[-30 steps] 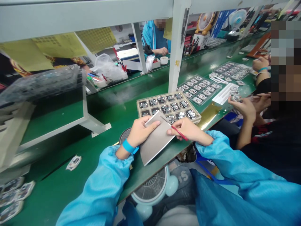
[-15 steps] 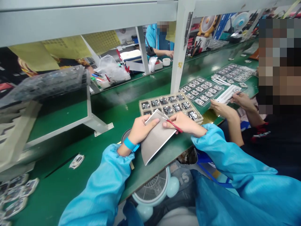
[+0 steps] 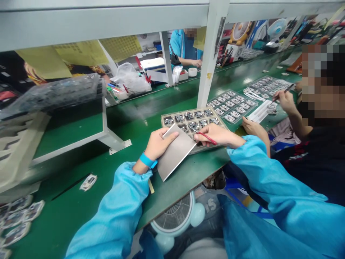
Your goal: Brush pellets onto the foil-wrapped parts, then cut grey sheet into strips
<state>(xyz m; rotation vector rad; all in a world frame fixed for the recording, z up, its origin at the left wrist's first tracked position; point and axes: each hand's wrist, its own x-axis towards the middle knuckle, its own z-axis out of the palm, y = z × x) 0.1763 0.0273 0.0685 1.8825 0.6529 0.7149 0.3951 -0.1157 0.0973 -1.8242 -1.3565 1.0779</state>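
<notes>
My left hand (image 3: 157, 144) grips a grey sheet with white edges (image 3: 176, 153), thumb on top and fingers beneath. The sheet is tilted above the green bench. My right hand (image 3: 215, 136) is closed on slim red-handled tweezers (image 3: 208, 138), whose thin metal tip points up and left past the sheet's right side. Tip and sheet look apart. Behind both hands lies a clear compartment tray (image 3: 199, 148) with small metal-and-black parts, partly hidden by the sheet and my right hand.
A metal stand foot (image 3: 118, 143) and a shelf post (image 3: 211, 68) rise from the bench. One loose white-framed part (image 3: 88, 182) lies left, near several others (image 3: 16, 228). At right, a co-worker's hand (image 3: 286, 102) holds a thin tool by another tray (image 3: 233, 105).
My right hand and the tweezers have drawn away to the right from the sheet, which the hand was touching before. My left hand has shifted slightly left and up with the sheet.
</notes>
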